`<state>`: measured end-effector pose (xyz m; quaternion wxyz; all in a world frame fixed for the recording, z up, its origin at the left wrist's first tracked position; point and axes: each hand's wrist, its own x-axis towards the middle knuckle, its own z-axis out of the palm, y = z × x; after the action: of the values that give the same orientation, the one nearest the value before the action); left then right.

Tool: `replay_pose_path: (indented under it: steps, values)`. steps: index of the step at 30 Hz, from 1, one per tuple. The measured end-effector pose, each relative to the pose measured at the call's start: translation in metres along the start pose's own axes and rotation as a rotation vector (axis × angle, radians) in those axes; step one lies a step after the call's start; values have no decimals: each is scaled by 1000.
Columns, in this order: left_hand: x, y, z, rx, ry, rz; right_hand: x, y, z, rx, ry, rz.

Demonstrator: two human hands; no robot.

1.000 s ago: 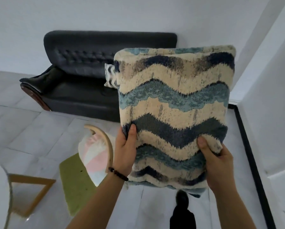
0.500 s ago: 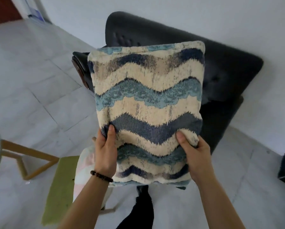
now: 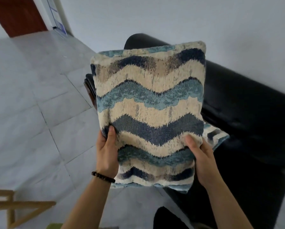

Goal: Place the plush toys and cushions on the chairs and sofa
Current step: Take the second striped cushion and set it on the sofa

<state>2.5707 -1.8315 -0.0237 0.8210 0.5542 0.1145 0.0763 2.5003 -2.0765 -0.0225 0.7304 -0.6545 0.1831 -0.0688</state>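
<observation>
I hold a square cushion [image 3: 150, 111] with cream, teal and navy wave stripes upright in front of me. My left hand [image 3: 107, 152] grips its lower left edge, thumb on the front; a dark bead bracelet sits on that wrist. My right hand [image 3: 203, 159] grips the lower right edge. Behind the cushion stands a black leather sofa [image 3: 247, 123], its seat running from centre to the right. A second patterned cushion [image 3: 217, 135] peeks out on the sofa seat just right of the held one.
Grey tiled floor [image 3: 31, 113] spreads to the left. A wooden chair frame [image 3: 12, 207] with a green seat edge shows at the bottom left. A brown door [image 3: 17, 15] is at the top left. White wall stands behind the sofa.
The view has swung and closed in on the sofa, which now fills the right side. The cushion stays in both hands. The plush toy on the green chair has dropped out of view.
</observation>
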Motion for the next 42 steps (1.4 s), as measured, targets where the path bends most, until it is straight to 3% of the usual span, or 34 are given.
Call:
replay_pose_path:
  steps: [7, 13, 15, 18, 22, 25, 28, 30, 34, 36, 42]
  values:
    - [183, -32, 40, 87, 8, -56, 187, 17, 71, 189, -10, 76]
    - [346, -5, 75, 496, -113, -92, 332, -16, 149, 275, 91, 52]
    - [395, 6, 78, 852, -108, 54, 373, -28, 175, 252, 76, 43]
    - [454, 22, 87, 1256, -228, 514, 421, -32, 218, 162, -25, -31]
    - [560, 24, 116, 1596, -629, 1056, 482, -10, 271, -52, -60, -121]
    - [652, -3, 142, 1754, -932, 1208, 534, 11, 299, -288, -42, -171]
    - [731, -50, 151, 1653, -1150, 1191, 583, 24, 319, -490, 77, -153]
    - [770, -74, 152, 1469, -1248, 1056, 608, 26, 330, -638, 148, -107]
    - [834, -102, 161, 1276, -1372, 766, 638, 35, 334, -1088, 225, 188]
    - [867, -110, 166, 1235, -1420, 650, 644, 45, 333, -1164, 258, 306]
    - [943, -155, 184, 1198, -1422, 691, 698, 93, 351, -1302, 449, 350]
